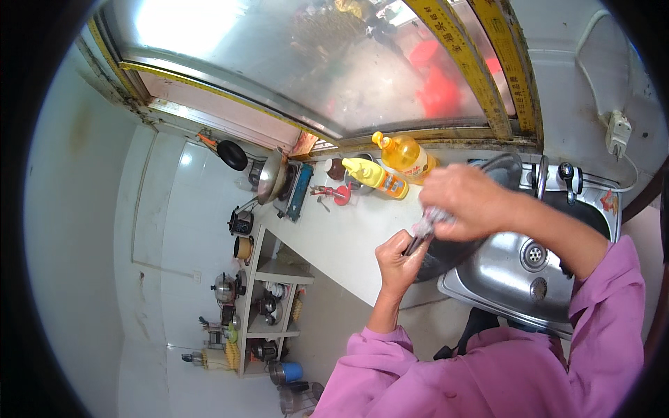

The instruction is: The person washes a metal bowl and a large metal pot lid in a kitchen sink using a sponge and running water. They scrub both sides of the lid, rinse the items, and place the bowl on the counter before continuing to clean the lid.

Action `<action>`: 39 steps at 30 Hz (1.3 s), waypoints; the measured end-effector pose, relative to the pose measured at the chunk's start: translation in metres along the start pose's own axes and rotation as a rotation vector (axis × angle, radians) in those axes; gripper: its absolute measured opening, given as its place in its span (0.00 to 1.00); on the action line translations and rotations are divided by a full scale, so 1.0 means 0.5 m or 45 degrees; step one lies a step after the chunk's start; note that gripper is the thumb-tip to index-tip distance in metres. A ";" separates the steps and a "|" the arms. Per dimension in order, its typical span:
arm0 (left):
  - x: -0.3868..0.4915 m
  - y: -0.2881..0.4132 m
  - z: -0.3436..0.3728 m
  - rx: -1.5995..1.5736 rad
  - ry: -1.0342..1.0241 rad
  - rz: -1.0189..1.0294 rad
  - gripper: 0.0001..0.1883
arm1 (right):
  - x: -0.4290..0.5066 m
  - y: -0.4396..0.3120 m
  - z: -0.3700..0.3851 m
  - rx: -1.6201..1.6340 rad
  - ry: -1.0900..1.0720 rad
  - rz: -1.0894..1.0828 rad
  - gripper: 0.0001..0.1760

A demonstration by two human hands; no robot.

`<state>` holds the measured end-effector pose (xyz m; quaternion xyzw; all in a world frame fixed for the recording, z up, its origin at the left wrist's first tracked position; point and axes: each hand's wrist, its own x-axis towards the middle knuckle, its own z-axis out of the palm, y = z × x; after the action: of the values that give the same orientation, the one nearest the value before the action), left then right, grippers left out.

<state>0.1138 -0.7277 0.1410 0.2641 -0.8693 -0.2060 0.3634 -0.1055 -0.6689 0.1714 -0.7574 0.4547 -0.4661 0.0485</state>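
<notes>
My left hand is closed around a dark, narrow handle. Bunched in my right hand, a whitish-pink cloth presses against that handle; the hand is blurred. Behind and below both hands is a large dark pan, tilted across the counter and the sink's left edge. My hands hide its middle, and whether the handle belongs to it I cannot tell.
Right of the pan lies a steel sink with a tap. A yellow bottle and an amber pump bottle stand on the white counter. Farther left are a wok on a gas stove and shelves of cookware.
</notes>
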 end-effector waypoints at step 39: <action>-0.127 -0.141 -0.015 -1.320 0.469 -0.880 0.14 | -0.067 0.187 -0.085 0.872 0.193 1.127 0.09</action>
<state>0.1791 -0.7451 0.0737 0.3500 -0.4454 -0.6554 0.4997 -0.2026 -0.6841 0.1263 -0.3999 0.5540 -0.5755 0.4494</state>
